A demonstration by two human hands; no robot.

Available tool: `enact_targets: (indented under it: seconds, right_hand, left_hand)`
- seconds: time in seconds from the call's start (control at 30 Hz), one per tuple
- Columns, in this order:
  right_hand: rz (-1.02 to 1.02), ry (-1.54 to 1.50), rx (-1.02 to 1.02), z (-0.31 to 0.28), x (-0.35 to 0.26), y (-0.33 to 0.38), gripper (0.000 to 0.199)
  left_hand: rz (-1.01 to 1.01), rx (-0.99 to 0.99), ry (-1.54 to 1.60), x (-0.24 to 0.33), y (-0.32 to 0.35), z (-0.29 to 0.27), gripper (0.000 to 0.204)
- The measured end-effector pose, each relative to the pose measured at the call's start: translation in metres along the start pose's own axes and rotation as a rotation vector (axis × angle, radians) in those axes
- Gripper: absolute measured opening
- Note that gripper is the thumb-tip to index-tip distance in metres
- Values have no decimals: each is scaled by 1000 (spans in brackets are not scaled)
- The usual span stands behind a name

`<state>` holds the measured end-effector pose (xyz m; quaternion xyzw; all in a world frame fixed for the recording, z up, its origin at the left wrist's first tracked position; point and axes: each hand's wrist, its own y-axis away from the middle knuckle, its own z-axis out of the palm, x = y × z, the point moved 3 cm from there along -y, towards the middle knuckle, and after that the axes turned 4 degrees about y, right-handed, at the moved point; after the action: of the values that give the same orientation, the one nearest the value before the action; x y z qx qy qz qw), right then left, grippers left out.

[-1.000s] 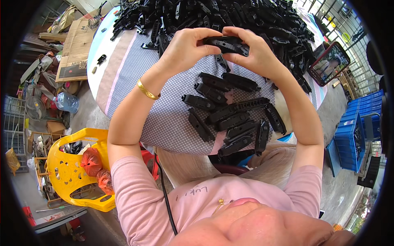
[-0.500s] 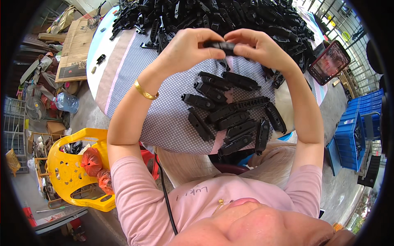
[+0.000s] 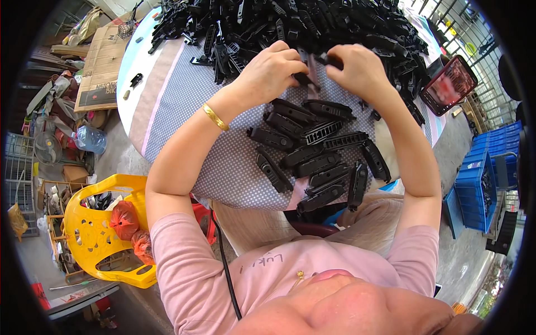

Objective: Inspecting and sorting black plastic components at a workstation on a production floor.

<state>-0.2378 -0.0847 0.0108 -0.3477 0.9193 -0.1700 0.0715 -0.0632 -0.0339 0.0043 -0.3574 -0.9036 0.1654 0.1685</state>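
Observation:
At the front of the big black heap, my left hand (image 3: 272,72) has its fingers closed on a dark plastic piece (image 3: 304,79), mostly hidden under the fingertips. A short way to its right, my right hand (image 3: 360,70) pinches another black plastic piece (image 3: 331,60) between thumb and fingers. The two hands are apart. Below them, nearer my body, several long black plastic parts (image 3: 325,164) lie loosely grouped on the dotted tablecloth (image 3: 206,159). One with ladder-like slots (image 3: 322,132) lies face up among them.
A heap of black plastic parts (image 3: 240,22) covers the table's far side. A phone (image 3: 449,85) stands at the right edge. To the left are a yellow chair (image 3: 84,223) with red bags (image 3: 124,219) and a cardboard sheet (image 3: 103,70); blue crates (image 3: 474,190) stand at right.
My hands have parted from the black part held between them. A slotted black part now lies in the near group where none showed. Each hand now grips a piece by the heap.

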Motion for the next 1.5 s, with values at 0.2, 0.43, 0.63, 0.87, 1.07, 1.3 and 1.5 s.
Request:
enact_targets:
  seconds: [0.2, 0.43, 0.63, 0.87, 1.07, 1.3, 1.5]
  right_hand:
    - [38, -800, 311, -12, 7, -5, 31]
    - [11, -818, 215, -11, -25, 5, 32]
    - [-272, -308, 492, -20, -34, 10, 33]
    - [-351, -183, 538, -25, -39, 10, 34]
    - [-428, -130, 586, -23, -37, 9, 36]
    - [-141, -575, 507, -17, -28, 1, 45]
    - [-123, -659, 12, -5, -14, -1, 50]
  left_hand:
    - [-500, 191, 755, -13, 0, -8, 27]
    - [-502, 367, 799, -1, 2, -9, 44]
    - [-571, 343, 472, 4, 2, -12, 40]
    - [-489, 387, 811, 1, 5, -8, 44]
    - [-463, 344, 814, 4, 3, -18, 46]
    - [-322, 325, 792, 7, 2, -28, 45]
    - [-342, 137, 335, 13, 0, -34, 36]
